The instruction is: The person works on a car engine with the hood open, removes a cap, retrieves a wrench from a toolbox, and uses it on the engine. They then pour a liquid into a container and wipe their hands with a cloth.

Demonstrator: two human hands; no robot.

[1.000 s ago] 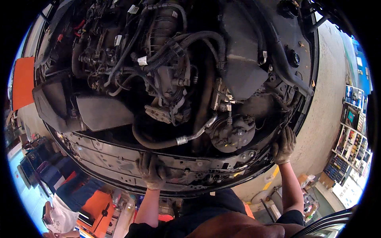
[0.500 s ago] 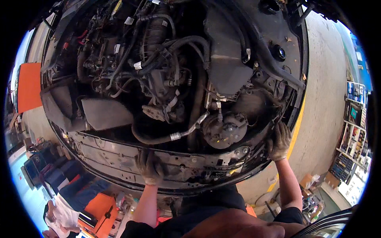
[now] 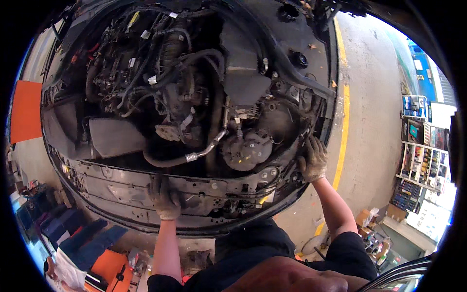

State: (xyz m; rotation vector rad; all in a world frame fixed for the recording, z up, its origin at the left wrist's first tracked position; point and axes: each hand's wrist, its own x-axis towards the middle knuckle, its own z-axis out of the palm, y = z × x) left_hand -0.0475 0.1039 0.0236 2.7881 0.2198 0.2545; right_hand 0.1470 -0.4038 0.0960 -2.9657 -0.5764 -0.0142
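Observation:
My left hand (image 3: 164,198), in a grey work glove, lies on the front crossmember (image 3: 121,191) of a car's engine bay, its fingers pointing toward the engine. It holds nothing that I can see; its fingertips blend into the dark panel. My right hand (image 3: 314,159), gloved alike, rests with fingers spread on the right front corner of the car body, near the wing edge. Between the hands a round black housing (image 3: 247,150) sits behind the crossmember. A dark hose with a silver metal end (image 3: 192,157) runs up to its left.
A dusty engine (image 3: 170,92) with cables and hoses fills the bay. A black cover (image 3: 241,82) lies to its right. A yellow line (image 3: 343,121) marks the floor beside the car. Shelves of tools (image 3: 423,165) stand far right; an orange case (image 3: 111,270) is at lower left.
The view has shifted, so the car and both hands appear farther left. Both hands stay at about the same places on the car front. The person at the lower left has mostly left view.

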